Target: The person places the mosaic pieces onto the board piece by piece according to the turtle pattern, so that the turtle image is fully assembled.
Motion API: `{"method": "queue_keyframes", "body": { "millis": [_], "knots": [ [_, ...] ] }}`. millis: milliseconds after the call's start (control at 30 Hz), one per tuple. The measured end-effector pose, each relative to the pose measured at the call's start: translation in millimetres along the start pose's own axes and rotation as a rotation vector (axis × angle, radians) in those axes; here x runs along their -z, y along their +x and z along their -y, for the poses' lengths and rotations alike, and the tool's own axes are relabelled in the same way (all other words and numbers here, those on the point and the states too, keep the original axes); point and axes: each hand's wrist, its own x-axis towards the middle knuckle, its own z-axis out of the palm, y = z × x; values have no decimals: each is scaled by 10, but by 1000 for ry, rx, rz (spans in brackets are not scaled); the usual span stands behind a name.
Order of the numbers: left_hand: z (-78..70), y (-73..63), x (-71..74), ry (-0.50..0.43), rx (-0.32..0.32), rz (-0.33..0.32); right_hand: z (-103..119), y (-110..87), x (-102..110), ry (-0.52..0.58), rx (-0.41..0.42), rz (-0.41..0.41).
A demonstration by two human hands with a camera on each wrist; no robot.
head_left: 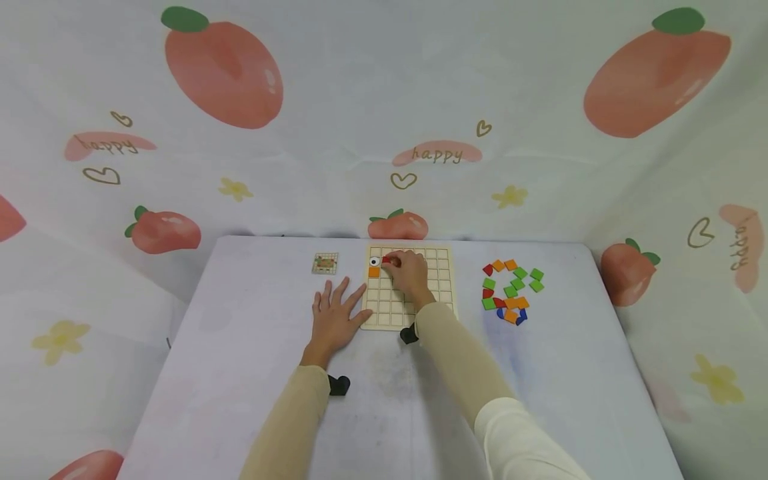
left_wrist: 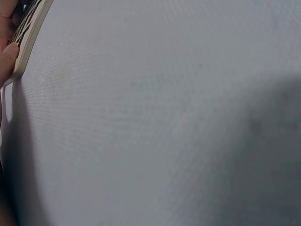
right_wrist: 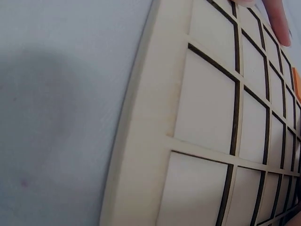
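A pale wooden grid board (head_left: 384, 327) lies on the table, its squared cells also filling much of the right wrist view. My right hand (head_left: 413, 275) reaches over its upper part and pinches a small red tile (head_left: 386, 259) between thumb and fingers. Left of that tile sits a white tile with a black eye-like dot (head_left: 375, 262), and just below it an orange square tile (head_left: 374, 272). With fingers spread, my left hand (head_left: 335, 323) rests at the board's left edge; its thumb (left_wrist: 6, 61) touches the board's side in the left wrist view.
A small picture card (head_left: 325, 263) lies left of the board. To the right are several loose tiles: green squares (head_left: 519, 284), orange squares (head_left: 511, 265), red pieces (head_left: 488, 270) and blue pieces (head_left: 523, 314). A printed cloth (head_left: 336, 133) hangs behind the table.
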Motion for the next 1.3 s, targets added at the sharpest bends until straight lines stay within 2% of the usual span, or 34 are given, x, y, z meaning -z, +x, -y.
{"method": "queue_keyframes", "body": {
  "millis": [333, 667, 900, 1167, 1300],
  "knots": [
    [9, -7, -19, -19, -15, -35, 18, -16, -22, -15, -9, -13],
    [-20, -21, 11, -15, -3, -19, 15, -40, 20, -4, 10, 2],
    [-35, -14, 0, -8, 0, -28, -11, -50, 66, -95, 63, 57],
    [-23, -18, 8, -5, 5, -2, 7, -77, 266, -135, 119, 178],
    [-16, -23, 24, -5, 5, 4, 35, -108, 396, -264, 196, 166]
  ]
}}
